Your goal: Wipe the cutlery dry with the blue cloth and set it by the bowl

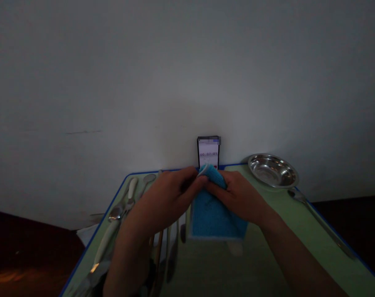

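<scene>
Both hands grip a blue cloth point(218, 218) with a pale edge, held up over the middle of the table. My left hand point(175, 189) pinches its folded upper part from the left, thumb pressed against the fold. From the right, my right hand point(237, 189) closes on the same bunched top. The lower part of the cloth hangs down flat below my fingers. Whether anything is wrapped inside the fold is hidden. Just under the cloth's lower edge shows a blurred pale shape point(235, 248), too unclear to name.
A phone point(208, 152) showing a timer leans on the wall behind the cloth. Several spoons point(115, 213), forks and chopsticks point(159, 247) lie at the left, partly behind my left arm. A steel bowl point(272, 170) and a long-handled utensil point(320, 220) rest on the green, blue-edged table point(298, 255).
</scene>
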The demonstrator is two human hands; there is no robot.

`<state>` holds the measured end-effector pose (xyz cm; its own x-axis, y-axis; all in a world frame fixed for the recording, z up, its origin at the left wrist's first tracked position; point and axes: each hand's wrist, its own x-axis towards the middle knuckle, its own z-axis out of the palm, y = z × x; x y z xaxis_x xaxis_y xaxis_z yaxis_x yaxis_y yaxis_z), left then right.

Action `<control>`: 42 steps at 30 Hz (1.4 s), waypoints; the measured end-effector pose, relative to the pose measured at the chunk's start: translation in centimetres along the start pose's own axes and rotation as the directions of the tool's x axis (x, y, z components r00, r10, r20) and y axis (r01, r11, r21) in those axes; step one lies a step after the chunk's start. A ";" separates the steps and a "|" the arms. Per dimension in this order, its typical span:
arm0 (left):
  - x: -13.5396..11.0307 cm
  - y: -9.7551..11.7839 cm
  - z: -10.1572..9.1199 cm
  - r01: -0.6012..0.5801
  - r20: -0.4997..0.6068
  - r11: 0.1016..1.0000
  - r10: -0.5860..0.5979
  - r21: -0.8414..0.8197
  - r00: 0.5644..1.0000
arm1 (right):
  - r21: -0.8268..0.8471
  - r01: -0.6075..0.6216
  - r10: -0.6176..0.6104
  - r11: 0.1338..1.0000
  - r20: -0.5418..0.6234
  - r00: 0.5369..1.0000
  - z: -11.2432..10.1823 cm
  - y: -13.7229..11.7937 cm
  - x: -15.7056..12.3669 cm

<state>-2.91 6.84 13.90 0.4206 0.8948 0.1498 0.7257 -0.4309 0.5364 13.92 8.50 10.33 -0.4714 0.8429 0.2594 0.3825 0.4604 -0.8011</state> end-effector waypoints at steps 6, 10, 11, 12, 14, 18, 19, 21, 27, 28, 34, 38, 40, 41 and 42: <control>0.0 -1.1 0.1 0.054 0.042 0.973 -0.046 -0.226 0.998 | 0.070 -0.080 0.076 0.994 0.066 0.995 -0.1 0.3 -0.1; -0.1 -1.1 -0.1 0.047 0.067 0.977 -0.034 -0.209 0.997 | 0.063 -0.098 0.090 0.993 0.115 0.989 -0.1 0.3 -0.2; -0.1 -1.0 -0.1 0.042 0.069 0.982 -0.029 -0.186 0.997 | 0.044 -0.084 0.078 0.996 0.119 0.990 0.0 0.3 -0.2; -0.1 -0.9 -0.2 0.038 0.070 0.985 -0.027 -0.168 0.997 | 0.018 -0.065 0.062 0.998 0.113 0.992 0.0 0.2 -0.2; -0.2 -0.8 -0.3 0.033 0.086 0.988 -0.020 -0.154 0.996 | -0.040 -0.026 0.029 0.999 0.076 0.997 0.2 0.1 -0.2; -0.3 -0.9 -0.3 0.027 0.168 0.961 0.020 -0.274 0.986 | -0.049 -0.064 0.065 0.997 0.027 0.998 0.0 -0.2 -0.4; -0.2 -1.0 -0.3 0.031 0.186 0.940 0.035 -0.339 0.982 | -0.012 -0.095 0.095 0.995 0.046 0.994 -0.2 -0.3 -0.5; -0.1 -1.1 -0.1 0.046 0.213 0.877 0.065 -0.478 0.975 | 0.084 -0.147 0.135 0.986 0.131 0.982 -0.7 -0.6 -0.7; 0.1 -0.6 0.3 0.015 0.201 0.817 0.124 -0.577 0.972 | 0.100 -0.153 0.134 0.983 0.175 0.975 -1.8 -1.4 -1.2; 0.1 -0.6 0.3 0.004 0.194 0.832 0.124 -0.555 0.973 | 0.075 -0.149 0.136 0.986 0.164 0.977 -1.9 -1.5 -1.2; -0.3 -1.0 -0.3 -0.008 0.214 0.897 0.114 -0.442 0.970 | 0.011 -0.098 0.096 0.995 0.103 0.990 -1.7 -1.7 -1.1; -0.4 -0.9 -0.6 -0.030 0.190 0.940 0.100 -0.339 0.977 | -0.036 -0.092 0.096 0.995 0.103 0.990 -1.5 -1.6 -0.9; -0.2 -0.6 -0.5 -0.039 0.125 0.967 0.073 -0.253 0.989 | -0.054 -0.107 0.111 0.993 0.078 0.991 -1.4 -1.5 -0.8; -0.1 -0.5 -0.4 -0.036 0.080 0.976 0.055 -0.216 0.995 | -0.059 -0.121 0.125 0.991 0.065 0.990 -1.3 -1.4 -0.8; 0.0 -0.5 -0.2 -0.024 0.033 0.982 0.031 -0.190 0.999 | -0.059 -0.136 0.139 0.989 0.057 0.989 -1.2 -1.3 -0.8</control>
<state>-3.38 7.12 13.84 0.4608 0.8767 0.1384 0.5988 -0.4222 0.6806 14.78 7.58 11.86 -0.4584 0.8814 0.1139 0.4892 0.3572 -0.7957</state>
